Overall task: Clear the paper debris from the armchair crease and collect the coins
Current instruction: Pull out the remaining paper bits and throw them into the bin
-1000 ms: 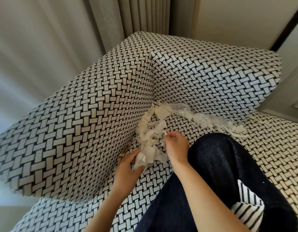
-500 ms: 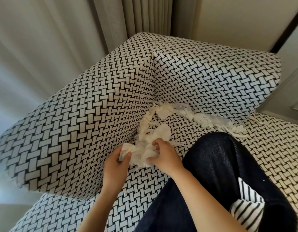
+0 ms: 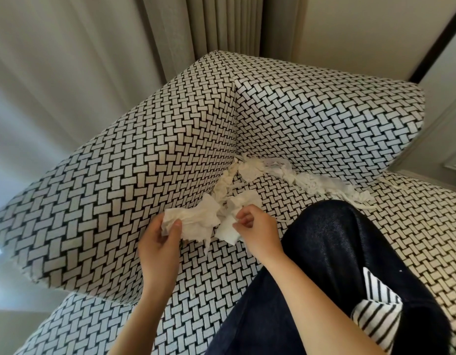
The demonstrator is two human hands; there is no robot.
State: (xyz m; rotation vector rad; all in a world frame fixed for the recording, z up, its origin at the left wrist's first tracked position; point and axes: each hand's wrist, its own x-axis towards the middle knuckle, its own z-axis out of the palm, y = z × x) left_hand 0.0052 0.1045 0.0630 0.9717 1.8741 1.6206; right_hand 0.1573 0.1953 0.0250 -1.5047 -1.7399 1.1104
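**As paper debris [image 3: 311, 183] lined the armchair [image 3: 145, 188] crease, two wads were in hand**

Where the view began, nearest the camera, a fold of black-and-white striped cloth [image 3: 375, 316] lay against a dark, finely woven trouser leg [image 3: 337, 252] bent across the seat. Two bare forearms reached away from it.

The left hand [image 3: 161, 242] pinched a soft, creased, cream-tinted wad [image 3: 196, 221] between thumb and curled fingers. Just right of it, the right hand [image 3: 257, 231] had its fingers curled onto a flatter, whiter piece [image 3: 228, 231]. The two bits of paper touched between the hands, just above the seat at the foot of the left armrest.

Beyond the hands, the paper debris sat in the crease as a ruffled band of torn strips. It ran along the join of seat and left armrest to the far corner. From there it turned right under the backrest [image 3: 324, 119] and thinned into twisted strands beside the knee.

The armchair's upholstery was a basket-weave print of white rectangles on black, coarse-looking and matte. Its armrest was a blocky slab with square edges, and the backrest was rounded at its right end.

Farthest off hung pale curtains [image 3: 68, 60] in smooth vertical pleats, with a plain beige wall [image 3: 362, 26] to their right.
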